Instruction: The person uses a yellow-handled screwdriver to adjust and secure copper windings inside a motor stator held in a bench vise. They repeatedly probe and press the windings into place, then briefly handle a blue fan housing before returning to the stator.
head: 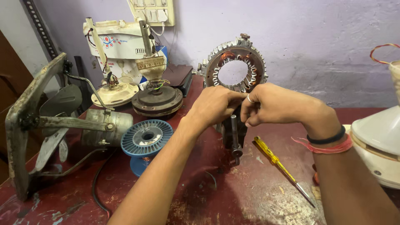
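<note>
Both hands meet at the lower edge of a ring-shaped motor stator [236, 62], which stands upright on a dark metal stand [233, 135] near the middle of the worn red desk [233, 200]. The stator is grey metal with copper windings showing around its round central opening.

The left hand [214, 104] has its fingers curled and closed against the bottom of the stator; what they pinch is hidden. The right hand [268, 104] faces it, a ring on one finger, fingers [250, 118] bent and pinched together just beside the left hand's; whether they grip wire or the stator's edge cannot be told. The right wrist wears a black band and red thread.

A yellow-handled screwdriver [277, 163] lies on the desk below the right hand, apart from it. Left of the stand sits a blue plastic spool [146, 137], and beyond it a dark round fan motor [157, 100] with a shaft, and a cream motor base [115, 92]. Behind those stands a white box-shaped casing with a small red and blue floral mark [113, 41]. A cream switchboard [152, 11] hangs on the lilac wall. A rusty metal frame [29, 121] stands far left, and a white fan housing [377, 141] sits at the right edge.
</note>
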